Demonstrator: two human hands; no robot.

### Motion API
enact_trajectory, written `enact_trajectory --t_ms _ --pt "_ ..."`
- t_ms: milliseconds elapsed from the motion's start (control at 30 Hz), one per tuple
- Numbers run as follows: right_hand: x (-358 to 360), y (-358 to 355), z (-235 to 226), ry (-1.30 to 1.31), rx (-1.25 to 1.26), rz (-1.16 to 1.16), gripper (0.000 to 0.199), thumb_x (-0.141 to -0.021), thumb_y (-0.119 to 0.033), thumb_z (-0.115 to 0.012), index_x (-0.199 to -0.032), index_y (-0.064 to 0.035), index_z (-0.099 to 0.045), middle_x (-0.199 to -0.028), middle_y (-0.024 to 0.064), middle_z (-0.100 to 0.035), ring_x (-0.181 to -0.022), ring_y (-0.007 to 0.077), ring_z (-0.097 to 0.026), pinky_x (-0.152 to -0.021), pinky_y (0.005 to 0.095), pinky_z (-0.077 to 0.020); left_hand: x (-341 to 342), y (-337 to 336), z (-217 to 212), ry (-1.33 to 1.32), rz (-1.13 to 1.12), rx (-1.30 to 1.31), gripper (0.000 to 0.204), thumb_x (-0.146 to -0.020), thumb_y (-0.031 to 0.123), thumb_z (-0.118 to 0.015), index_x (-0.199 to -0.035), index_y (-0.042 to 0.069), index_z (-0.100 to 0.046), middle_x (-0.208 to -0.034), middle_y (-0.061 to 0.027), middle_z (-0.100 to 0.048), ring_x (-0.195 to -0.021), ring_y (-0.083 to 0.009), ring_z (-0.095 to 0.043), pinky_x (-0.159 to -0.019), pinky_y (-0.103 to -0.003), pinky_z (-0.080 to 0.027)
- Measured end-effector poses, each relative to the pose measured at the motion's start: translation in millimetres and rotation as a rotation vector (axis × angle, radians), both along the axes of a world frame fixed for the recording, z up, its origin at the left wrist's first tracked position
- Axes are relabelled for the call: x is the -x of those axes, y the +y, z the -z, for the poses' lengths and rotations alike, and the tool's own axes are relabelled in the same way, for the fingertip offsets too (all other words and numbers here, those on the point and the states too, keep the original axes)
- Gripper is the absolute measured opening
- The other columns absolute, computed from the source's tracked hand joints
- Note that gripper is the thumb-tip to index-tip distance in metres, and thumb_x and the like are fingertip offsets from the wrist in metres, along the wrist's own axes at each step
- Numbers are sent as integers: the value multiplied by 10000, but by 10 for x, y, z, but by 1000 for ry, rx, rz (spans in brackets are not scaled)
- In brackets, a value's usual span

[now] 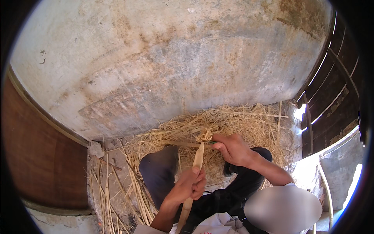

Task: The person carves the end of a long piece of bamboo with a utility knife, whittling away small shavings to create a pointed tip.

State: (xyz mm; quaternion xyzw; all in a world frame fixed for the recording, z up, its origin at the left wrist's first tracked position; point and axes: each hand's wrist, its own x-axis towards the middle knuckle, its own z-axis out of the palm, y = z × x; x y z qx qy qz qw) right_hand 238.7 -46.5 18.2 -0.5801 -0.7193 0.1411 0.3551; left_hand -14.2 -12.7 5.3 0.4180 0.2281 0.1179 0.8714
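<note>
Room between hands (235, 150) and wall (194, 70), above straw (259, 121)

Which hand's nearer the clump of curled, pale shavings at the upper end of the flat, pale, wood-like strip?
Right. The right hand is just beside the shavings, to their right; contact is unclear. The left hand is farther, below them in view, gripping the strip.

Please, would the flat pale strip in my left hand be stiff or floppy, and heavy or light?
The pale strip seems fairly stiff, since it extends nearly straight beyond the left hand. It is probably light, as it looks flat and narrow.
</note>
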Motion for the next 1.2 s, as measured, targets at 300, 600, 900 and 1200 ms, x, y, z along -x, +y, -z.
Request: enact_trajectory --t_ms 300,600,900,1200 --pt "151 -33 22 187 36 -28 391 -1136 -373 -459 -1097 -10 -599 -688 230 -590 -657 470 -625 -605 513 -471 34 -85 -2 -24 59 178 564 -1078 684 -427 -850 170 -376 -579 75 -233 -420 -53 -209 -403 -259 -165" --pt "125 -6 -49 155 55 -19 395 -1128 -380 -481 -1164 -22 -646 -731 217 -651 -672 437 -668 -616 489 -513 4 -95 28 -53 41 133 523 -1110 625 -400 -872 160 -377 -599 61 -256 -434 -62 -237 -419 -257 -183" --pt "153 19 -137 -314 -167 113 332 -1030 -437 -652 -1056 -106 -658 -624 83 -632 -559 318 -659 -493 430 -501 26 -169 -81 93 -126 -278 423 -1175 377 -361 -872 93 -439 -604 30 -361 -469 -88 -343 -440 -281 -299" --pt "326 -55 -263 -536 -127 245 342 -1020 -466 -662 -962 -130 -630 -557 64 -593 -483 280 -641 -438 406 -482 -65 -264 0 472 -367 -1005 247 -1097 179 -543 -1015 -52 -575 -661 -260 -593 -605 -456 -636 -535 -510 -452"
